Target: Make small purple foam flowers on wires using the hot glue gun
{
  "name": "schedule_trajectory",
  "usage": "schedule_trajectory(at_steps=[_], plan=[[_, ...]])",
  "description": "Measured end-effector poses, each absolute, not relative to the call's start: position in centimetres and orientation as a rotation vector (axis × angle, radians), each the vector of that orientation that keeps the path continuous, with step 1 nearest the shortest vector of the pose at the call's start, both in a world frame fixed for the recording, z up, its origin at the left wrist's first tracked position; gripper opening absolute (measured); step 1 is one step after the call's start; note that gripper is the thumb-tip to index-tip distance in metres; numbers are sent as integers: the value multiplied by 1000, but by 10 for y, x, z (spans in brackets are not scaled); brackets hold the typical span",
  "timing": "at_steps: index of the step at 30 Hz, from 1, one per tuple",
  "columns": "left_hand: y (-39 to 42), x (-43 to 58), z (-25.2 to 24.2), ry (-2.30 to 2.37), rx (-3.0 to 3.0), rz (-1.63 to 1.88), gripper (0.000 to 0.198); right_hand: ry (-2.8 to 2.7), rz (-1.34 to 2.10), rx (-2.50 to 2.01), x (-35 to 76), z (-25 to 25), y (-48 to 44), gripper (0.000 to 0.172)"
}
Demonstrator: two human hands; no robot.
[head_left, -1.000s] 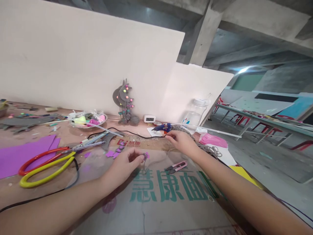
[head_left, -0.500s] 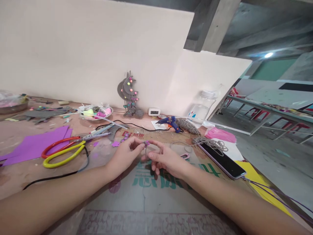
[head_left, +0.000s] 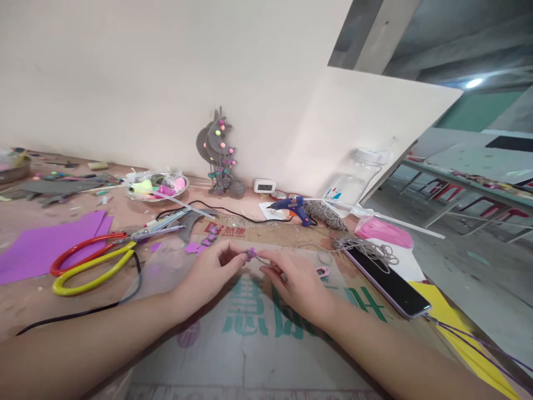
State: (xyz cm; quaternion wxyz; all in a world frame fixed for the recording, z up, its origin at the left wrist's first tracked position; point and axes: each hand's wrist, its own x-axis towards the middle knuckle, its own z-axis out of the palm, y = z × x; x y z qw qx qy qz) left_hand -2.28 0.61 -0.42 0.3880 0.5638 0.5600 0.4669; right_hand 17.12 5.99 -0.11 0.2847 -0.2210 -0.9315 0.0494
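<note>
Between the thumb and forefinger of my left hand [head_left: 219,269] is a small purple flower [head_left: 250,254] with some grey on it. A short piece of grey cord [head_left: 261,260] runs from the flower to my right hand [head_left: 297,280], whose thumb and forefinger are closed around it. Both hands are just above a cardboard sheet [head_left: 266,355] with green printing. Loose purple flower cut-outs [head_left: 194,248] lie beyond my left hand. Close to my right hand lies a small pink tool [head_left: 322,272], partly hidden by that hand.
Red-and-yellow-handled scissors [head_left: 94,266] and purple sheets [head_left: 45,244] are on the left. At the back stand a bowl [head_left: 133,195], a moon ornament [head_left: 216,144] and a clock [head_left: 265,186]. A blue glue gun [head_left: 297,210], grey cord tangle [head_left: 370,251] and phone [head_left: 391,283] lie right.
My right hand's fingers have drawn together and closed on the grey cord beside the flower. My left hand keeps its pinch. The camera view has shifted slightly.
</note>
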Motion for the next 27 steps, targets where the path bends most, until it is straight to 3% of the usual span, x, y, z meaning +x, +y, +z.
schedule_trajectory(at_steps=[21,27], plan=[[2,-22,-5,1349,1496,1208,15,-2481,-33,-687,169,-7,62,22],[1,-20,-1,1378,1468,1192,16,-2431,-12,-725,169,-4,61,11]])
